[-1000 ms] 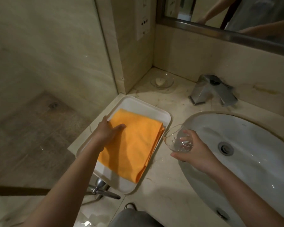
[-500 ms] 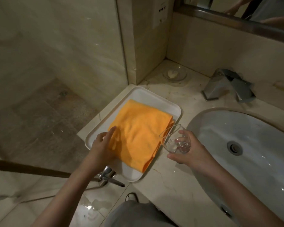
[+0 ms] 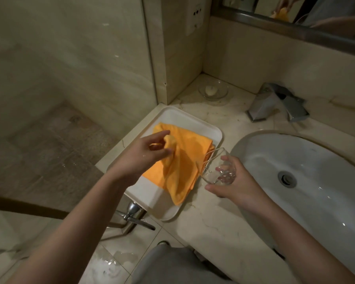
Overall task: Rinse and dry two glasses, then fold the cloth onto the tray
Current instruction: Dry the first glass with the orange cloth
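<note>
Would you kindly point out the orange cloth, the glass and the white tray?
orange cloth (image 3: 184, 160): head view, middle of the fabric.
glass (image 3: 217, 171): head view, clear side wall.
white tray (image 3: 184, 119): head view, bare far floor.

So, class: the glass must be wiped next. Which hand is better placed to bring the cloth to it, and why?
Left. The left hand already pinches the cloth up off the tray, beside the glass. The right hand is busy holding that glass.

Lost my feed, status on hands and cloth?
Left hand pinching orange cloth, lifting it off white tray. Right hand holding glass, tilted. Nothing in the way.
</note>
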Available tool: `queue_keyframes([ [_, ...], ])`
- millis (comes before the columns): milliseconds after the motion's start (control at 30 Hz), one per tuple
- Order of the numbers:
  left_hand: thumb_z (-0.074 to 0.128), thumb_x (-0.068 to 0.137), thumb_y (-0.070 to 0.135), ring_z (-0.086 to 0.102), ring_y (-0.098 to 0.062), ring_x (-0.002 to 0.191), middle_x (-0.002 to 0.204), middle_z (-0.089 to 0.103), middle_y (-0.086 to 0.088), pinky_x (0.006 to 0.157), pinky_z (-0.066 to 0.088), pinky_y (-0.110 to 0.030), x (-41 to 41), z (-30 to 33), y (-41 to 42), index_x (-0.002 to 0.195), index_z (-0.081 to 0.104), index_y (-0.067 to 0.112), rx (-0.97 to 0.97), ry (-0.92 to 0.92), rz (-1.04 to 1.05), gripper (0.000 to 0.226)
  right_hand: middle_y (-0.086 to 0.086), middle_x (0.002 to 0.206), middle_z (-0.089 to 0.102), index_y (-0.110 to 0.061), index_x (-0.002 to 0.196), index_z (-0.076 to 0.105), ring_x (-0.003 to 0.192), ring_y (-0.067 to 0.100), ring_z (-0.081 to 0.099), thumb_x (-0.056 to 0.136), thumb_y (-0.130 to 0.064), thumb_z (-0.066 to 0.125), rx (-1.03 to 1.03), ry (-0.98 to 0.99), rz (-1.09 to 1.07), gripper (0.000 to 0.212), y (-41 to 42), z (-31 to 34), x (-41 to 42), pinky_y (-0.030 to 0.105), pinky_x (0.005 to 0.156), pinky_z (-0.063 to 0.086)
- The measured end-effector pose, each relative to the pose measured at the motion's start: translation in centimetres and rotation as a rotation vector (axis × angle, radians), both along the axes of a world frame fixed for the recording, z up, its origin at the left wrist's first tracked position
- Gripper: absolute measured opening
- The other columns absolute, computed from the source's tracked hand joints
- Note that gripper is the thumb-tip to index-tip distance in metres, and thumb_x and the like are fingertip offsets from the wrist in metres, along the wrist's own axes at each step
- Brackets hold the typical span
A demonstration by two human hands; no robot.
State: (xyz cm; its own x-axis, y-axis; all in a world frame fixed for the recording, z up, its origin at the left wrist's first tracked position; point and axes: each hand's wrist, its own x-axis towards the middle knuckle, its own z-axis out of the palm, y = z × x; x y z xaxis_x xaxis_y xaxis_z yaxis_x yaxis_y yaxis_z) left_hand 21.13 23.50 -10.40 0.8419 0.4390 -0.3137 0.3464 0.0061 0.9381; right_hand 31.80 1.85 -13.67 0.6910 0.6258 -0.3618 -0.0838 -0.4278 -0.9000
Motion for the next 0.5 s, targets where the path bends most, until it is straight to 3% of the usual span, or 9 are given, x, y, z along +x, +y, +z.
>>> queue_keyframes([
  [67, 0.065, 0.081, 0.007, 0.054, -0.016, 0.106, 0.108, 0.055, -0.012, 0.097, 0.044, -0.035, 0.3, 0.0, 0.3, 0.121, 0.056, 0.019, 0.153, 0.025, -0.206, 0.043, -0.015, 0.11, 0.051, -0.037, 0.121, 0.037, 0.097, 0.011, 0.059, 0.064, -0.02, 0.083, -0.003, -0.014, 0.0, 0.075, 0.0, 0.2, 0.1, 0.036, 0.078, 0.056],
  [133, 0.064, 0.082, 0.006, 0.051, -0.018, 0.113, 0.12, 0.048, -0.012, 0.097, 0.042, -0.031, 0.7, -1.0, 0.9, 0.134, 0.048, 0.014, 0.49, 0.107, -0.33, 0.055, -0.015, 0.11, 0.051, -0.036, 0.122, 0.037, 0.097, 0.011, 0.059, 0.064, -0.02, 0.083, -0.001, -0.02, -0.003, 0.076, 0.1, 0.3, 0.1, 0.036, 0.077, 0.057],
  [200, 0.064, 0.086, 0.011, 0.039, -0.025, 0.126, 0.139, 0.032, -0.009, 0.099, 0.036, -0.027, 0.7, -2.4, 1.6, 0.146, 0.029, 0.025, 0.866, 0.259, -0.427, 0.071, -0.014, 0.109, 0.051, -0.036, 0.121, 0.037, 0.097, 0.013, 0.059, 0.064, -0.019, 0.083, 0.003, -0.024, 0.0, 0.075, 0.2, 0.4, 0.1, 0.035, 0.076, 0.056],
  [233, 0.063, 0.087, 0.019, 0.028, -0.03, 0.133, 0.145, 0.021, -0.008, 0.104, 0.031, -0.032, 0.7, -2.9, 1.7, 0.147, 0.021, 0.033, 0.986, 0.354, -0.488, 0.075, -0.014, 0.109, 0.051, -0.036, 0.121, 0.037, 0.097, 0.015, 0.06, 0.064, -0.018, 0.083, 0.004, -0.026, 0.001, 0.075, 0.3, 0.5, 0.1, 0.035, 0.075, 0.056],
  [333, 0.062, 0.087, 0.037, -0.001, -0.036, 0.14, 0.152, -0.005, -0.004, 0.111, 0.019, -0.052, 0.2, -4.5, 2.3, 0.144, 0.009, 0.049, 0.974, 0.56, -0.555, 0.079, -0.013, 0.107, 0.051, -0.035, 0.121, 0.037, 0.095, 0.015, 0.06, 0.064, -0.018, 0.083, -0.001, -0.044, 0.007, 0.075, 0.6, 0.6, 0.2, 0.038, 0.078, 0.056],
  [400, 0.059, 0.09, 0.027, 0.013, -0.037, 0.138, 0.152, 0.008, -0.01, 0.109, 0.027, -0.049, 0.3, -5.1, 2.7, 0.144, 0.025, 0.042, 0.902, 0.44, -0.43, 0.065, -0.013, 0.107, 0.051, -0.034, 0.122, 0.038, 0.092, 0.01, 0.06, 0.064, -0.019, 0.084, -0.011, -0.06, 0.023, 0.076, 0.9, 0.8, 0.2, 0.036, 0.079, 0.056],
  [500, 0.054, 0.088, 0.01, 0.041, -0.038, 0.121, 0.136, 0.036, -0.018, 0.095, 0.04, -0.042, 0.5, -3.9, 2.6, 0.139, 0.042, 0.027, 0.845, 0.171, -0.321, 0.056, -0.015, 0.103, 0.051, -0.03, 0.126, 0.038, 0.085, 0.003, 0.057, 0.064, -0.019, 0.084, -0.021, -0.122, 0.046, 0.079, 1.6, 1.1, 0.3, 0.03, 0.08, 0.053],
])
